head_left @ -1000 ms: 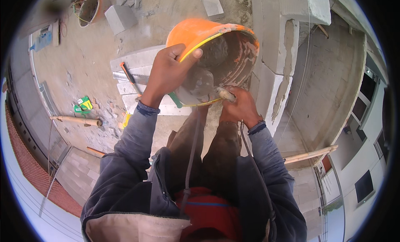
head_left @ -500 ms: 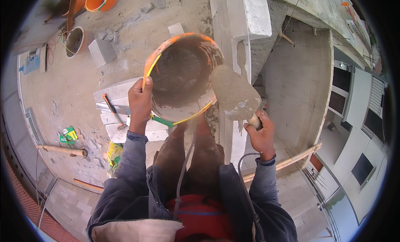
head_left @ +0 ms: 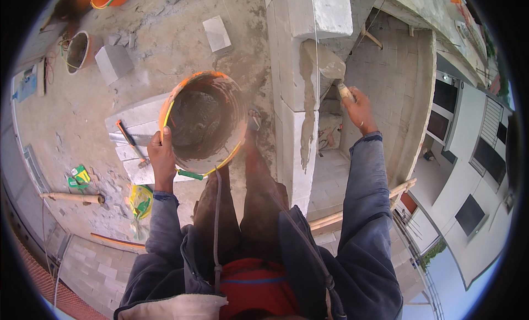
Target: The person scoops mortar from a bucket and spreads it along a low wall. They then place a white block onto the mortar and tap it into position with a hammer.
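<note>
Our right hand is wrapped around the pale handle of a trowel, arm stretched forward and out to the right, with the blade at the side of a light grey block wall. Next to the blade, a darker streak of mortar runs along the blocks; whether the blade touches them, we cannot tell from above. Close by it in our view, a thin string stretches along the wall. Our left hand grasps the left rim of an orange bucket, thumb on the edge, fingers mostly hidden outside. The bucket is in front of our legs, left of the wall and well apart from the trowel, its mouth facing up toward us and wet grey mix lying in its bottom. For good work at this reach, in our judgement, we want a firm wrist, the blade angled so its load meets the block rather than slipping off, and light, even pressure along the streak. The string looks easy to snag, so we would give it room. A one-handed rim hold may let the bucket tip, so holding it close and steady should help.
</note>
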Action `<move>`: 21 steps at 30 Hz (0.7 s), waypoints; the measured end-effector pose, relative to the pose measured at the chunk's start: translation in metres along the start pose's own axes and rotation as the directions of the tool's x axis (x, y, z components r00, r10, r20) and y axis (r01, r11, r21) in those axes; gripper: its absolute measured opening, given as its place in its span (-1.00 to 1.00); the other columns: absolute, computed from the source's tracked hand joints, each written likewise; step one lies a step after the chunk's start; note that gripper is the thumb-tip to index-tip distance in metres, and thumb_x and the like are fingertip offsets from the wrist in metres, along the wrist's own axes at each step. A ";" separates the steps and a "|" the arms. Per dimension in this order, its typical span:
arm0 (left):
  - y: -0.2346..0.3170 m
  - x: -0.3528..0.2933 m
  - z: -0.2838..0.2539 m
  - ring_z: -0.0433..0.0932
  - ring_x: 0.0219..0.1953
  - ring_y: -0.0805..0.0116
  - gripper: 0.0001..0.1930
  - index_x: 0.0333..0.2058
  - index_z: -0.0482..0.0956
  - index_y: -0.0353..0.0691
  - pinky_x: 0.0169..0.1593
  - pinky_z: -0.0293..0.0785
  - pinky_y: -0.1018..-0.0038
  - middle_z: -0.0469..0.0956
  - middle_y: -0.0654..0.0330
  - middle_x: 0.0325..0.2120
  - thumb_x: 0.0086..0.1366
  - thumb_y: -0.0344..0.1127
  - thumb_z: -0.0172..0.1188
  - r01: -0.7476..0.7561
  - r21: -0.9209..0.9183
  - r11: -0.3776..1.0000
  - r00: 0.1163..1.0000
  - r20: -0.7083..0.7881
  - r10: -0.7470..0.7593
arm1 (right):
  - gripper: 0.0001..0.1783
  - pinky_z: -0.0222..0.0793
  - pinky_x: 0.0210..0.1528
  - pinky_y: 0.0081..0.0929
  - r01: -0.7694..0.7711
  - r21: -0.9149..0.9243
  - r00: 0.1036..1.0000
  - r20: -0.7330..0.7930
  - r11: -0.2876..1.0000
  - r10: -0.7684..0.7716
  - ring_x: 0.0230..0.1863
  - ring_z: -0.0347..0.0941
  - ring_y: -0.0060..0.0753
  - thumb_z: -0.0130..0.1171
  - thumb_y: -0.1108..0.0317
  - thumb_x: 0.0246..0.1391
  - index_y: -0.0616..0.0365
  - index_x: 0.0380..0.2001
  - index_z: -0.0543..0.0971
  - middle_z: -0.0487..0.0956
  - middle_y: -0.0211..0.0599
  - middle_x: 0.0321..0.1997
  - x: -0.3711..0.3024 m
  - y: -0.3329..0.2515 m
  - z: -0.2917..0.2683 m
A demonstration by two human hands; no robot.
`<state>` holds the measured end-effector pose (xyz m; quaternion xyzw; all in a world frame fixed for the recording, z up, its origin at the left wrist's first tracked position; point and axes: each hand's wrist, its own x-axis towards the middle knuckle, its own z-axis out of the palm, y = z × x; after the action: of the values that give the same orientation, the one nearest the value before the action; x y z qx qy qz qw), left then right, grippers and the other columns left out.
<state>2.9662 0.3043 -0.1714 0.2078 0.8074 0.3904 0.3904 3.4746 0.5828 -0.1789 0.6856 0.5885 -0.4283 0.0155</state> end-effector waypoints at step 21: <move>-0.020 -0.016 0.015 0.08 -0.47 0.67 -0.52 -0.45 0.48 -0.16 -0.43 -0.02 0.52 0.19 0.54 -0.55 0.60 0.06 0.19 0.123 -0.157 0.980 0.989 -0.067 -0.135 | -0.49 0.50 0.08 -0.05 0.218 -0.796 0.976 0.184 0.564 -0.118 0.04 0.60 0.27 0.26 0.04 0.31 0.31 0.04 0.64 0.68 0.21 -0.01 -0.043 -0.256 -0.180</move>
<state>2.9873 0.2887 -0.1860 0.1093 0.8015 0.4323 0.3984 3.3692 0.7222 0.0845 0.5184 0.7796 -0.1480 0.3186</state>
